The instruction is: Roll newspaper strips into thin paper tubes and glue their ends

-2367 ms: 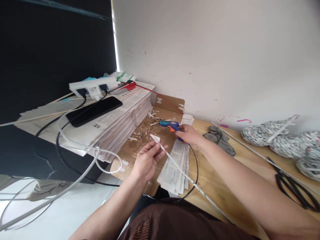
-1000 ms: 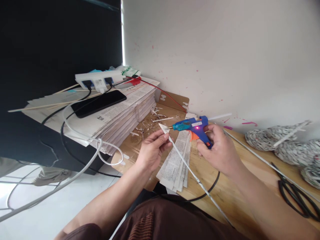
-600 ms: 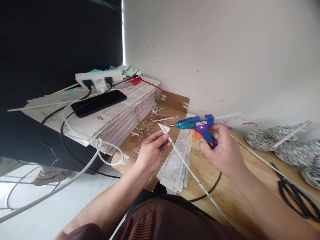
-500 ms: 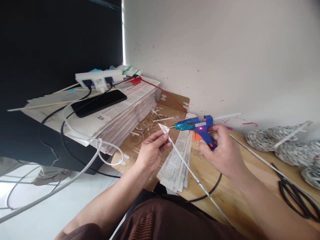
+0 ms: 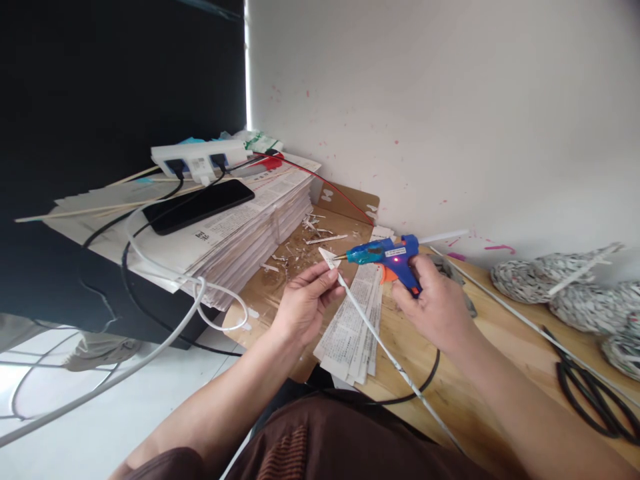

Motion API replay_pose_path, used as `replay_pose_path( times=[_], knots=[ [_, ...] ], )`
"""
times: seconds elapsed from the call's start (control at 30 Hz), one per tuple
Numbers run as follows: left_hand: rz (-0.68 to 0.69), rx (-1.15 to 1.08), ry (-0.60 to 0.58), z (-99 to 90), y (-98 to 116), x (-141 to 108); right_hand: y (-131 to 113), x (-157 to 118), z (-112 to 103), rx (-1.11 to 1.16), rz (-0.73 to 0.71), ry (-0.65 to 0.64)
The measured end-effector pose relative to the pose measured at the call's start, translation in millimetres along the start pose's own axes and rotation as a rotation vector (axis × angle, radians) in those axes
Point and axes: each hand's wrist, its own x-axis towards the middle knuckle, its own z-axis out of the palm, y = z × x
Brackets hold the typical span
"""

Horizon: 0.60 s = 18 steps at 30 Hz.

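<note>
My left hand [image 5: 309, 300] pinches a long thin rolled paper stick [image 5: 383, 342] near its upper end, where a pointed paper flap [image 5: 328, 257] sticks out. In my right hand [image 5: 437, 303] is a blue glue gun [image 5: 395, 257] with an orange trigger and a lit red light. Its metal nozzle meets the flap just above my left fingertips. Below the gun, printed paper strips [image 5: 350, 333] lie fanned out. The stick's lower end runs down to the right, towards my brown clothing.
A newspaper stack [image 5: 270, 230] at the left bears a black phone [image 5: 200, 205] and a white power strip [image 5: 200, 159]. Paper scraps lie on cardboard [image 5: 260, 300]. Black scissors [image 5: 590, 393] and woven paper coils [image 5: 525, 273] are at the right. Cables hang at the left.
My right hand has moved slightly left with the glue gun, bringing the nozzle further over the paper flap. My left hand has hardly moved.
</note>
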Motion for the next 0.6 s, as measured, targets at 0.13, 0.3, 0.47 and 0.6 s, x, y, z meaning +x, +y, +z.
replay_pose_path(
  times=[0.13, 0.3, 0.47, 0.6],
  knots=[
    [-0.007, 0.008, -0.006, 0.2, 0, -2, -2, 2, 2, -0.043, -0.015, 0.000],
    [-0.009, 0.013, -0.015, 0.9, 2, -5, 0, 5, 4, -0.054, 0.004, 0.034],
    [0.007, 0.013, -0.027, -1.4, 2, -5, 0, 8, -1, 0.115, 0.106, -0.009],
    [0.004, 0.009, -0.041, -5.0, 0, -3, -1, 12, 2, 0.411, 0.229, -0.188]
  ],
)
